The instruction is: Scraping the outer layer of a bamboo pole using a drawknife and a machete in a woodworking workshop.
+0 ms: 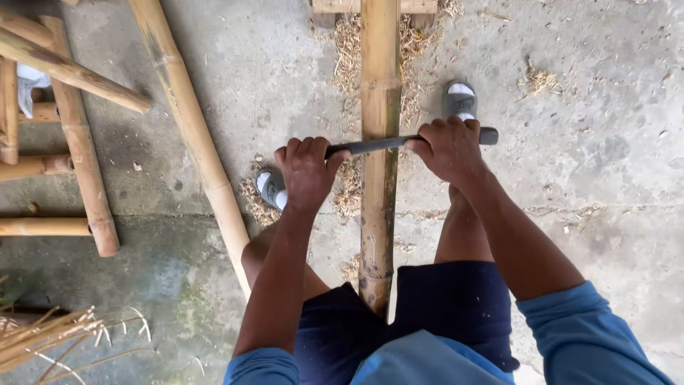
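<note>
**Two hands on a blade, bamboo pole partly scraped**

Two hands gripped one dark, straight blade (pixel 388 144) laid crosswise over a bamboo pole (pixel 379 107). The left hand (pixel 306 171) was closed in a fist around the blade's near end, left of the pole. The right hand (pixel 449 148) was closed around the other end, right of the pole, with a short dark stub sticking out past the knuckles. The blade touched the pole's top surface just below a node ring.

The pole ran straight away from the person, its near end held between the knees, above dark shorts (pixel 456 306), and its far end resting on a wooden support (pixel 335 7) at the top edge. Feet in grey sandals sat on either side: left sandal (pixel 271 187), right sandal (pixel 459 100).

Progress, judged from the litter: pale shavings (pixel 349 50) lay on both sides of the pole on the concrete floor (pixel 605 178), thickest near the far end, with a smaller heap by the left foot. So some scraping looked done. How much of the skin was off could not be told; the pole's colour looked fairly even, darker near the near end.

A second bamboo pole (pixel 192 128) lay diagonally to the left, untouched. A bamboo frame (pixel 78 142) stood at far left, dry grass stalks (pixel 50 335) at lower left.
</note>
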